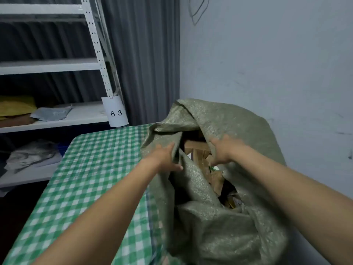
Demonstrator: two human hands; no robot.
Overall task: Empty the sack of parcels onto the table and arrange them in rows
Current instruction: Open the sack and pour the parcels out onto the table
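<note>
Parcels (196, 148) sit between the hands: left hand (165, 156) pinches sack (219, 115) rim, right hand (223, 151) blurred at opposite rim, grip unclear.

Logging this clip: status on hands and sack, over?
Left hand grips sack mouth edge; right hand on opposite edge, blurred. Parcels inside sack, none seen on table. Nothing blocking.

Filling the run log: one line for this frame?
phase: opening sack | left hand: grips rim | right hand: at rim, blurred | parcels: inside sack
</note>
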